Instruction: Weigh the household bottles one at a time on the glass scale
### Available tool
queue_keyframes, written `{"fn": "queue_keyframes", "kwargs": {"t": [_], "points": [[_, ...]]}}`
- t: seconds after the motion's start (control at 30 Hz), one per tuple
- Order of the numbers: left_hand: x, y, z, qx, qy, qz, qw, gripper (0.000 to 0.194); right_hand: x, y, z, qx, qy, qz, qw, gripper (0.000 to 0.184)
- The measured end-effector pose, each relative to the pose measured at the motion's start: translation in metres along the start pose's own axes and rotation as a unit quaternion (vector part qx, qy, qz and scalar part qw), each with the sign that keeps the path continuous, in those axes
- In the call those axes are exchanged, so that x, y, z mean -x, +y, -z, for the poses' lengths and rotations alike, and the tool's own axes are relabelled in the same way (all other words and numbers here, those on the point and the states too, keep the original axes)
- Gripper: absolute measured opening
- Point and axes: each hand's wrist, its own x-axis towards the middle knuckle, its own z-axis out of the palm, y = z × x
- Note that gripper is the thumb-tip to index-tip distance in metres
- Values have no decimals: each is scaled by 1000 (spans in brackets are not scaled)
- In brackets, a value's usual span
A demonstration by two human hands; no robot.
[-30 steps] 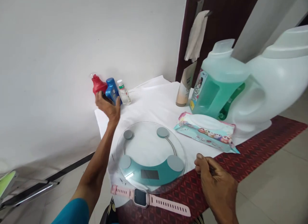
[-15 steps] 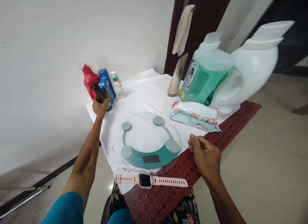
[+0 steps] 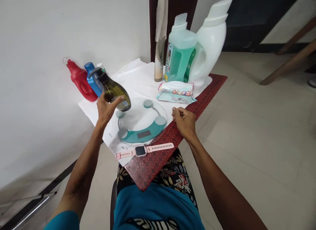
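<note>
While my left hand [image 3: 105, 109] has the dark bottle [image 3: 116, 91] by its side, my thumb lies across the near face and the other fingers go behind, mostly hidden, so the grip is only as open as the bottle's body is wide. The bottle is tilted, its long axis running from the pump at the far left down to the base at the near right. That base points towards the glass scale [image 3: 133, 136] and appears over its far left part; I cannot tell whether the two touch. My left hand is much the nearer one to the bottle. My right hand [image 3: 185, 124] is off to the right of the scale, fingers loosely curled in and thumb against them, with nothing visible in it. Beyond my grip, to the left, the red bottle [image 3: 81, 80] and blue bottle [image 3: 94, 83] lean by the wall [image 3: 37, 58]. The pink watch [image 3: 141, 151] lies along the scale's near side, and the packet of wipes [image 3: 176, 92] is just beyond my right hand.
</note>
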Motion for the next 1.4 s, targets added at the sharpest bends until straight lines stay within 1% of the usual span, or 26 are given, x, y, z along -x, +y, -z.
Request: {"fn": "queue_keyframes", "kwargs": {"t": [0.07,0.13,0.2,0.27,0.4,0.5,0.6,0.73,0.77,0.8,0.83,0.9,0.93,0.97,1.03,1.1,1.17,1.23,1.3,1.4], "points": [[17,3,-19,-10,-26,19,999,56,0,-1,-1,4,1,12,1000,47],[30,2,-33,-37,-42,33,998,56,1,-2,-1,11,1,22,1000,45],[40,2,-41,-66,-50,34,996,56,1,-3,-1,16,2,26,1000,44],[45,2,-45,-86,-54,32,994,56,1,-3,-1,17,2,26,1000,42],[47,6,-46,-116,-60,32,991,57,2,-2,-1,21,-2,24,1000,40],[46,6,-42,-109,-71,40,991,68,2,-2,-2,24,-1,26,999,39],[44,5,-28,-63,-68,51,994,81,3,-3,-2,26,1,26,999,38],[38,2,-3,-28,-22,45,998,89,3,-5,-1,25,-1,30,999,39],[36,1,0,-30,-22,41,998,90,3,-5,-1,25,-2,30,999,39],[35,0,2,-37,-33,40,998,91,2,-5,-1,24,-4,30,999,39],[35,-2,1,-47,-56,42,996,93,2,-5,0,24,-4,29,999,39],[36,-5,-7,-67,-125,49,989,93,2,-5,0,22,-5,27,999,39],[37,-6,-12,-72,-156,52,984,89,1,-5,0,22,-6,26,999,39],[39,-7,-18,-75,-176,53,980,83,1,-5,1,22,-7,27,999,39],[41,-8,-29,-77,-177,51,980,70,1,-6,2,22,-9,27,999,39],[39,-6,-38,-71,-154,53,984,65,0,-6,3,23,-10,25,999,41],[28,-3,-45,-50,-127,62,989,64,-1,-5,4,21,-14,21,999,42],[7,0,-56,-31,-96,62,993,63,-2,-4,5,16,-20,19,999,43],[-25,1,-72,-28,-63,46,997,62,-3,-4,6,8,-23,20,1000,44],[-79,-7,-107,-49,-38,39,997,62,-3,-4,8,-12,-23,17,1000,46]]}}
